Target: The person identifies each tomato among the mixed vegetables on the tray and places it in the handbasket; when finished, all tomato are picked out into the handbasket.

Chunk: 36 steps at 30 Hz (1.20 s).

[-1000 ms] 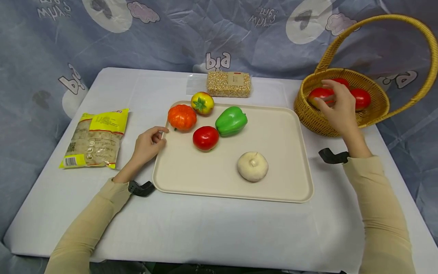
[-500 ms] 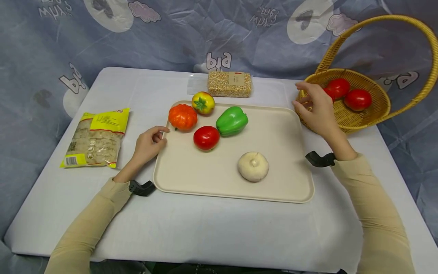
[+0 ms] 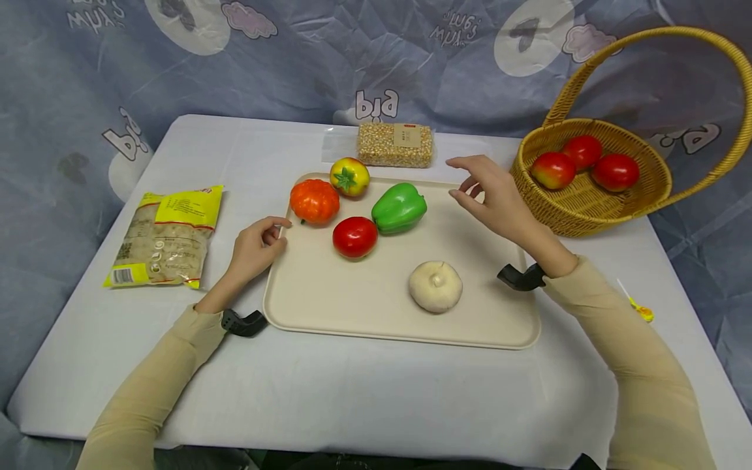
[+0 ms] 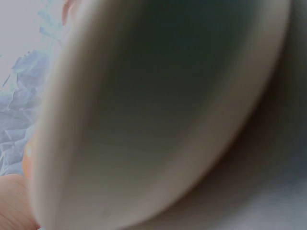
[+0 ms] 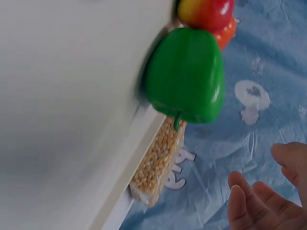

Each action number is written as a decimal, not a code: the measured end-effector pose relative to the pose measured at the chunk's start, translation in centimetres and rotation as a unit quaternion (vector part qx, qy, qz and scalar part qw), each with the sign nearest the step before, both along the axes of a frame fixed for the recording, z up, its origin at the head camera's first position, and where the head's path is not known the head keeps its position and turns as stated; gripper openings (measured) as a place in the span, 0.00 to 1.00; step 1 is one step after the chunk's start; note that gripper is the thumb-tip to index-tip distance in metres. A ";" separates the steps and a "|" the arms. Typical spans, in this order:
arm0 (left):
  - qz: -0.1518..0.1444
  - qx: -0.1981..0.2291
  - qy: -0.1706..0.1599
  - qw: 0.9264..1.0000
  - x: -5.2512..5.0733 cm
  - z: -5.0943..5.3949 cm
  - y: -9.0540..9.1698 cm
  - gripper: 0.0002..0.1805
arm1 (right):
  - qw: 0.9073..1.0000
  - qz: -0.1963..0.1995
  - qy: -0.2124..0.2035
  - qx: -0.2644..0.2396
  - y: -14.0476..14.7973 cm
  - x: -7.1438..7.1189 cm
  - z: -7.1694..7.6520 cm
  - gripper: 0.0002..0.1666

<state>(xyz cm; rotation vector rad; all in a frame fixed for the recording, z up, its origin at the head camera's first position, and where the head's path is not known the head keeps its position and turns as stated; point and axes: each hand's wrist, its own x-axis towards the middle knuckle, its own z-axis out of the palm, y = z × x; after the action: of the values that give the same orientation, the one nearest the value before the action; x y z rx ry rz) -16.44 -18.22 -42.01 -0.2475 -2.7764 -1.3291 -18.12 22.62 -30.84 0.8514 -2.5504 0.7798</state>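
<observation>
My left hand (image 3: pixel 256 247) holds the left rim of the beige tray (image 3: pixel 478 326) between thumb and fingers. Over the tray's far right part is my right hand (image 3: pixel 493 199), fingers loosely bent and nothing held. It is nearest to the green bell pepper (image 3: pixel 399 209), which also shows in the right wrist view (image 5: pixel 187 76). Close by lie a red tomato (image 3: pixel 355 237), an orange pumpkin (image 3: pixel 314 201) and a yellow fruit with a green calyx (image 3: pixel 349 177). A cream-white, squat round vegetable (image 3: pixel 435 287) sits apart, nearer the front. Blur fills most of the left wrist view.
At the back right stands a tall-handled wicker basket (image 3: pixel 564 219) holding a red-yellow apple (image 3: pixel 553 170) and two red fruits. A corn kernel pack (image 3: pixel 395 145) lies behind the tray. Left is a yellow bag (image 3: pixel 167 238). A small yellow-handled item (image 3: pixel 642 311) lies right.
My right hand has moved left from above the basket to over the tray, uncovering the basket's fruits. My left hand stays at the tray rim.
</observation>
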 end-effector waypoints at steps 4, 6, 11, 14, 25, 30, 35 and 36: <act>0.000 0.000 0.000 1.000 0.0 0.0 0.0 0.15 | 0.999 0.034 -0.017 0.004 -1.5 0.0 -0.1 0.28; 0.000 0.001 0.001 1.000 0.0 0.0 0.0 0.15 | 0.998 0.054 -0.030 0.006 -2.1 0.0 -0.3 0.28; 0.000 0.000 0.002 1.000 0.0 0.1 0.0 0.15 | 0.990 0.115 -0.084 0.018 -3.6 -0.3 -0.5 0.28; 0.001 0.000 0.001 1.000 0.0 0.0 0.0 0.14 | 0.980 0.150 -0.125 0.033 -4.3 -0.6 -0.7 0.28; -0.001 0.003 0.002 1.000 0.0 0.0 0.0 0.14 | 0.952 0.211 -0.215 0.062 -7.2 -0.6 -1.0 0.29; -0.001 0.001 0.000 1.000 0.0 0.0 0.0 0.14 | 0.943 0.227 -0.227 0.084 -8.2 -0.8 -1.5 0.30; -0.001 0.000 0.000 1.000 0.0 0.0 -0.1 0.14 | 0.939 0.239 -0.228 0.096 -9.2 -0.8 -2.1 0.32; -0.002 0.001 0.001 1.000 0.0 0.0 -0.1 0.15 | 0.939 0.240 -0.229 0.096 -9.4 -0.8 -2.2 0.32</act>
<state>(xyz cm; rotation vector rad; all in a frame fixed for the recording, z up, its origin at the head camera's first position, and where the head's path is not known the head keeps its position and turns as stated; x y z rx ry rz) -16.43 -18.28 -41.99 -0.2536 -2.7748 -1.3323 -18.92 13.21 -33.06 1.5570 -2.8897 0.9710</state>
